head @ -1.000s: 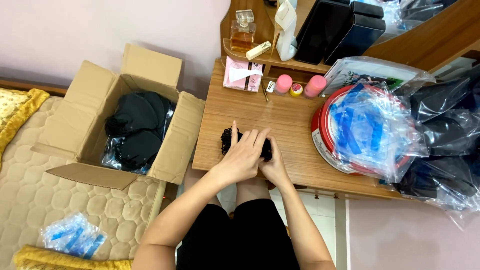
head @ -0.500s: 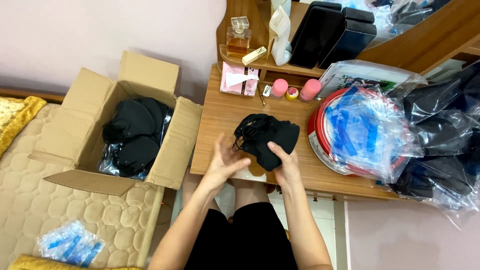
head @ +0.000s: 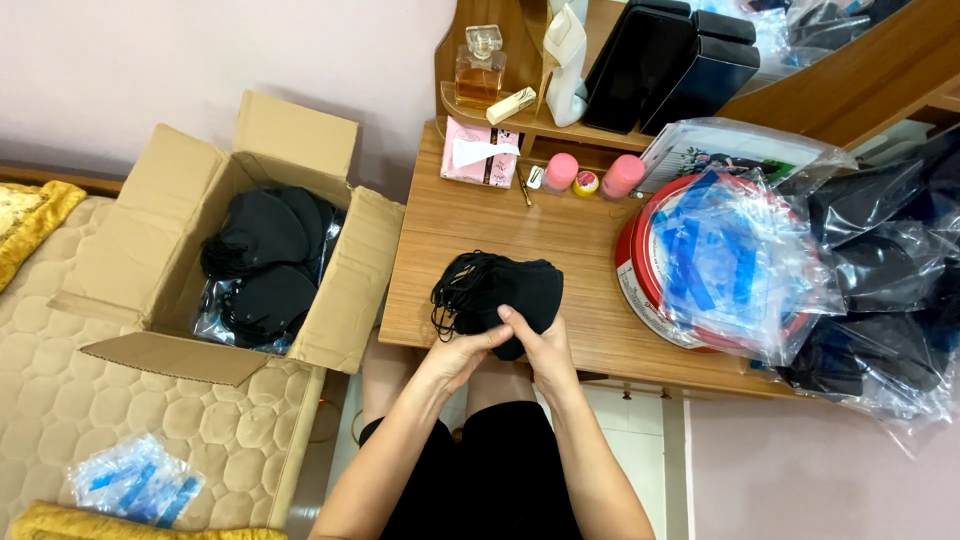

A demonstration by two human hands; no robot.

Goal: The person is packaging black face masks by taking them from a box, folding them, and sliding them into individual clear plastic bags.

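Both of my hands hold a stack of black face masks (head: 505, 290) over the near edge of the wooden table (head: 480, 225). My left hand (head: 455, 360) grips the stack's lower left side, where the ear loops bunch up. My right hand (head: 543, 350) pinches its lower right edge, thumb on top. The stack lies mostly flat on the tabletop.
An open cardboard box (head: 150, 250) with more black masks (head: 265, 260) sits on the bed to the left. A red round tin (head: 640, 290) heaped with clear blue-printed bags (head: 740, 255) stands at right, beside bagged black masks (head: 880, 290). Pink jars (head: 560, 172), a tissue pack and a perfume bottle (head: 480, 72) stand behind.
My hands first pressed on the masks flat on the table, then lifted and spread the stack. Now the stack lies wider and both hands grip its near edge.
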